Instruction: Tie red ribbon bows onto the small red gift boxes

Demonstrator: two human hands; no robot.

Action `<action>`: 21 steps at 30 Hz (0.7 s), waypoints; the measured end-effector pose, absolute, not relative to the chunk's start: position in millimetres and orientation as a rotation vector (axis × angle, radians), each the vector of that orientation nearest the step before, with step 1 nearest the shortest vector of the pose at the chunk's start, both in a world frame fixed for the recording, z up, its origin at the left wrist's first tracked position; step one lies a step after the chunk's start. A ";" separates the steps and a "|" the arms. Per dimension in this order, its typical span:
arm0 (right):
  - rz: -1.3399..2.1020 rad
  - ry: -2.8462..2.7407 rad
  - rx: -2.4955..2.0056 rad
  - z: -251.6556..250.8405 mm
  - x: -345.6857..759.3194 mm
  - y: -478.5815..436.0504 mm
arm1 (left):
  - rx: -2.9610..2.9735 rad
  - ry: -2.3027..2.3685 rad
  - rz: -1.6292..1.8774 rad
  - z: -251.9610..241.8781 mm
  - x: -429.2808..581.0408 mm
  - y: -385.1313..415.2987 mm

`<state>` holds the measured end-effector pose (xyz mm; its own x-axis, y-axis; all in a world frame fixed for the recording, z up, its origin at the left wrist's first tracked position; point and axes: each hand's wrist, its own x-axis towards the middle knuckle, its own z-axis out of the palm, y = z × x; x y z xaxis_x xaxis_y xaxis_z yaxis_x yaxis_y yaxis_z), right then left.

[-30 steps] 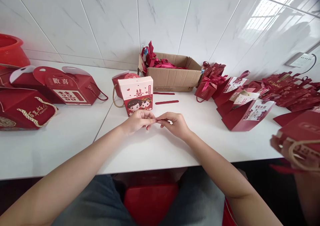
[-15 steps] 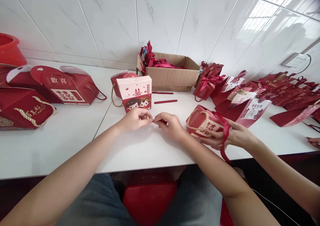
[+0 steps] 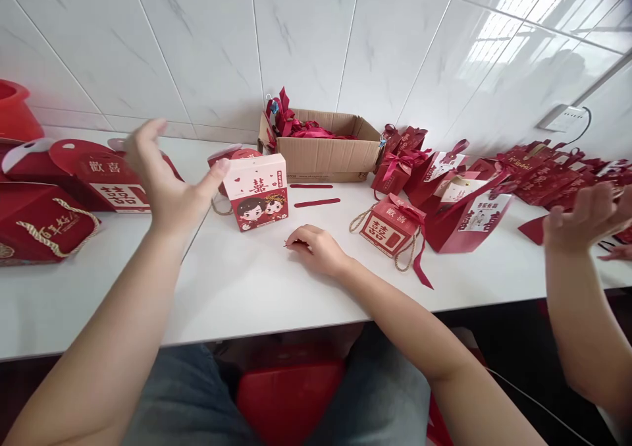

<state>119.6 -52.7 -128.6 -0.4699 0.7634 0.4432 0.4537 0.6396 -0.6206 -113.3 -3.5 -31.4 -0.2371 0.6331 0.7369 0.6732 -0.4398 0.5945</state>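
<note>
Your left hand [image 3: 168,182] hung spread and empty by the pink box [image 3: 257,192], while your right hand [image 3: 318,251] pinched a tiny dark bit [image 3: 288,243] on the surface [image 3: 237,288]. 1 ribboned box [image 3: 390,228] looked done, the pink one not.

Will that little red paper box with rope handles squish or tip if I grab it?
Probably light: the small red paper box looks like thin folded card, so squeezing might dent it. It sits flat and squat, so tipping seems unlikely. Its dark red ribbon would dangle.
</note>
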 end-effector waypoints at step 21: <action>0.201 -1.653 -0.675 -90.6 138.5 -68.2 | -2.954 -1.494 -2.166 -62.8 -67.5 -27.3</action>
